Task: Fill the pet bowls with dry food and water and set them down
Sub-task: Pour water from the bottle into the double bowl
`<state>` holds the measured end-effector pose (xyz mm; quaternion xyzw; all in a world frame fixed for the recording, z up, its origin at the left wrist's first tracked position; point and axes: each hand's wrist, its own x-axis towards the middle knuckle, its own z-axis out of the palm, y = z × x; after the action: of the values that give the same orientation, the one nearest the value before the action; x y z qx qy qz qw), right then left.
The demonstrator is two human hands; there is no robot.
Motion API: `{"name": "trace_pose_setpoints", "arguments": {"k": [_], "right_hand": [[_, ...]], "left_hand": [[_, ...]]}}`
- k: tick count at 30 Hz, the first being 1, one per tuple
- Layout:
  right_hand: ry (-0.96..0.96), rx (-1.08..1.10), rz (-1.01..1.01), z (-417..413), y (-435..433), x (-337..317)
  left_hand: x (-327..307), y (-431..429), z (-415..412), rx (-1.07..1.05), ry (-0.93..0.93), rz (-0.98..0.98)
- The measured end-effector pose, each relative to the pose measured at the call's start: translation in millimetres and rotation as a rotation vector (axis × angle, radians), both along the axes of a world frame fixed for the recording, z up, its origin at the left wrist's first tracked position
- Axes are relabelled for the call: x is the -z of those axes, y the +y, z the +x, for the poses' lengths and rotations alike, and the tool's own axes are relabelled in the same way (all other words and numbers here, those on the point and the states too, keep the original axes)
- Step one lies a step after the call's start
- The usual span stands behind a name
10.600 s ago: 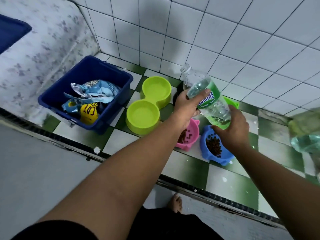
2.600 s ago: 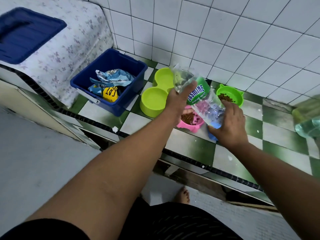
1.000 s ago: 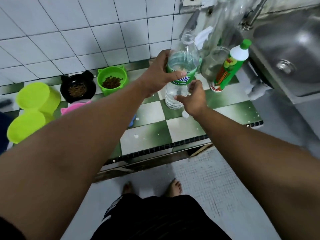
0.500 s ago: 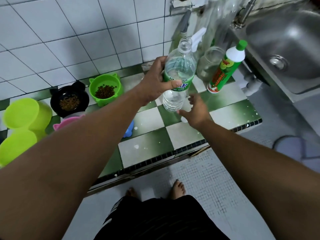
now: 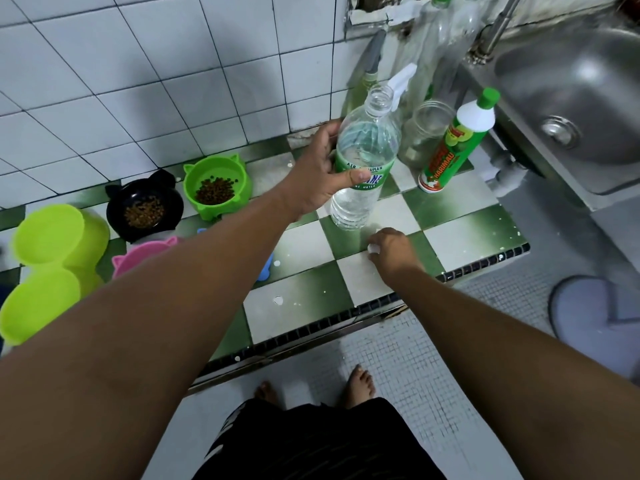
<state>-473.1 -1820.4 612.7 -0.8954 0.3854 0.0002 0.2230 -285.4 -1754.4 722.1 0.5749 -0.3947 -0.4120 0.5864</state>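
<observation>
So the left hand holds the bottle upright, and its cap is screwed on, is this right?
Not quite. The left hand does hold the bottle upright, but its cap is off. The head view shows the open neck, and the right hand pinches a small white cap down at the counter.

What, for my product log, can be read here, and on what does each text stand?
"AIR ...UMAN": water bottle label, middle letters unclear.
"...NE": same label, start hidden by the left hand.
"...ING WATER": same label, below.
"HARIMAU": green-capped bottle.
Its smaller print is too blurred to read.
</observation>
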Motion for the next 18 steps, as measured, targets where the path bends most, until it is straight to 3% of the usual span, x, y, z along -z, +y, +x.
{"name": "trace_pose_setpoints", "arguments": {"k": [4,11,15,18], "right_hand": [[-0.075,0.040,-0.011,-2,4,-6],[-0.694,0.313,-0.014,-8,17,-73],[-1.002,0.318,-0.019,0,11,-135],[-1.077,0.239,-0.051,17,0,-173]], "left_hand": [[0,0,0,0.005,0.010,0.009],[0,-1,1,0.019,0.048,0.005],[-6,2,1,0.065,0.066,-0.006],[-12,3,-1,0.060,0.074,-0.016]]}}
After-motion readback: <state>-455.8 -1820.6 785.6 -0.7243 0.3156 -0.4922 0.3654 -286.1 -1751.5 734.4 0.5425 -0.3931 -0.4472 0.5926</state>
